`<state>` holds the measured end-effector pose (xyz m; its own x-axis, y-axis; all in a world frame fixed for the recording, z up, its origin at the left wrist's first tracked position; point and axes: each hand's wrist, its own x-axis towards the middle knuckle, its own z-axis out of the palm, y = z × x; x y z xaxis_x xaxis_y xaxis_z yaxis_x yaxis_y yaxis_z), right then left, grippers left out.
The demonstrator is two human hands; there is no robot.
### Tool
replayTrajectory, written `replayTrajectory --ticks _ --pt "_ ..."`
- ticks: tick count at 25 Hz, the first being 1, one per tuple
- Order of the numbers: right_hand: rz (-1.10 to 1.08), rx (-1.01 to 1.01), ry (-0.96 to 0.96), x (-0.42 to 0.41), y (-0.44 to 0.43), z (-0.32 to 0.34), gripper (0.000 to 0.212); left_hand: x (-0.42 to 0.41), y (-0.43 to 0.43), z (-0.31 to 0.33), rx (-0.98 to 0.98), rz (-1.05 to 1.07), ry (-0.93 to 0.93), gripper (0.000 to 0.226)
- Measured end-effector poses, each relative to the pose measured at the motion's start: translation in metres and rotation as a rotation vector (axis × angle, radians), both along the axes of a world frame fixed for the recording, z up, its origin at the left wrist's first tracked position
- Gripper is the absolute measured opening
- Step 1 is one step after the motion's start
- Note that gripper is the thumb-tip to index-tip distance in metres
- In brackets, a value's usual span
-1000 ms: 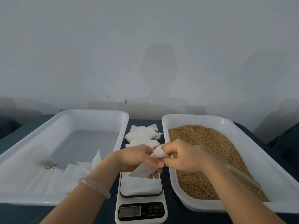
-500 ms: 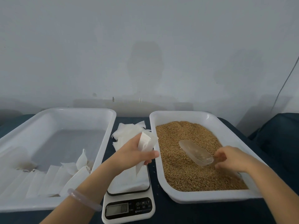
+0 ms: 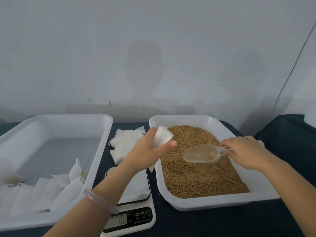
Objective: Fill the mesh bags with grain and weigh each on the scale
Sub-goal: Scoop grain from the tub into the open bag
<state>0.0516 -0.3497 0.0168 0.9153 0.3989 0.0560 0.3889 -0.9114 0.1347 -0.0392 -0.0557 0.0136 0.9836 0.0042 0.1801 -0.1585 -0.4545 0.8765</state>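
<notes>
White mesh bag (image 3: 161, 136), fine-woven and semi-opaque, was held with its mouth spread open and tilted toward 1 o'clock. It sat above the left rim of the grain tray (image 3: 213, 203), and its flat lower end hung out below the palm. The left grip (image 3: 147, 151) was closed round the bag's middle, thumb (image 3: 168, 144) pointing to 3 o'clock across the front and fingers wrapped behind. The wrist, wearing a pale bangle (image 3: 100, 200), crossed over the scale (image 3: 136, 218).

Golden-brown grain (image 3: 196, 178) covered the tray floor in an even layer. The right grip (image 3: 246, 151) pinched the handle of a translucent scoop (image 3: 200, 153). The scoop's bowl pointed to 9 o'clock, toward the bag, and held a few kernels near the handle. Whether the bowl touched the grain could not be told.

The grain tray lay at 3 o'clock of the scale on the dark bench (image 3: 239, 223). A stack of flat bags (image 3: 124, 146) lay at 12 o'clock, and a second white tray (image 3: 51, 221) at 9 o'clock. Closed bags (image 3: 51, 190) stood in a row along the second tray's near wall. The scale's display was too blurred to read.
</notes>
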Motion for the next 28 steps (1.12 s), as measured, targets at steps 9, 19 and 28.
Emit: replayTrajectory --ticks 9,19,28 --pt "0.082 0.258 0.164 -0.004 0.046 -0.038 0.022 0.013 -0.012 -0.008 0.160 0.051 -0.015 0.053" --pt "-0.024 0.526 0.326 -0.012 -0.025 -0.005 0.029 0.025 -0.029 -0.011 0.110 0.007 -0.016 0.055" --pt "0.002 0.600 0.235 -0.025 -0.062 0.045 0.024 0.037 -0.060 -0.038 0.252 -0.101 0.079 0.060"
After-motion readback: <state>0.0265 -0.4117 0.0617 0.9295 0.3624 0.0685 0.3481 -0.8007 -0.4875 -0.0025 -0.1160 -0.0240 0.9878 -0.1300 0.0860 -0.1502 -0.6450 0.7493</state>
